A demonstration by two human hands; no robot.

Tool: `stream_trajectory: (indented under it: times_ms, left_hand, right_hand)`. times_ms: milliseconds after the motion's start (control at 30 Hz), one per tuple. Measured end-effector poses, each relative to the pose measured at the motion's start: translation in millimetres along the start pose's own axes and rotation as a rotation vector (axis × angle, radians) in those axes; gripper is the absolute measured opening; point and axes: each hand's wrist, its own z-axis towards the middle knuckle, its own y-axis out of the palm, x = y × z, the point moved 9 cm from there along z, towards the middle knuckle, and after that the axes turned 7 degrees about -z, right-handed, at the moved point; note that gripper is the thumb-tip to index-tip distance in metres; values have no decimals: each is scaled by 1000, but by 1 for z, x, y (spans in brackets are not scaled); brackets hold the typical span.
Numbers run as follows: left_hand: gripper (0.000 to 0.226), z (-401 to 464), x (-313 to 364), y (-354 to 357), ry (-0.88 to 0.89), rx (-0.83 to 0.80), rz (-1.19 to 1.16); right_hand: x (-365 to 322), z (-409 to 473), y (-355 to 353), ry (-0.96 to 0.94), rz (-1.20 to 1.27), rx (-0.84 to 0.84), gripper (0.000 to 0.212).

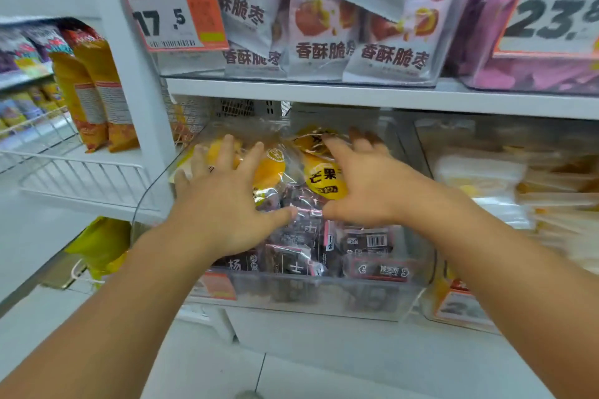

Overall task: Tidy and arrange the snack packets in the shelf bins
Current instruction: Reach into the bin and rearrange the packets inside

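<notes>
From the head view, both hands reach into the clear bin (pixel 324 295) on the middle shelf, so the step looks like sorting the packets there; the left hand (pixel 227 201) and right hand (pixel 366 185) lie spread flat on the yellow packets (pixel 324 176) at the back, fingers straight and gripping nothing. I count two hands, about three yellow packets, and many dark packets (pixel 291 259) in front, too jumbled to count. Next, I think, the fingers must close on one packet and stand it straight.
</notes>
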Motion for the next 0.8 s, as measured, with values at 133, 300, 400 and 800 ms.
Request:
stream_trajectory:
  times_ms: [133,300,400,800]
  left_hand:
    - [83,11,-5,1,-8,2,22]
    - [56,7,12,4,130,26,100]
    - [55,2,18,5,121,0,85]
    - [67,11,39,-3,183,153,-133]
  right_hand:
    - [2,21,-6,-10,11,48,38]
    - [-7,-5,-18,-61,-71,223,20]
    - [-8,-14,-20,-33,-97,370,15]
    - [27,-108,-59,-134,402,973,9]
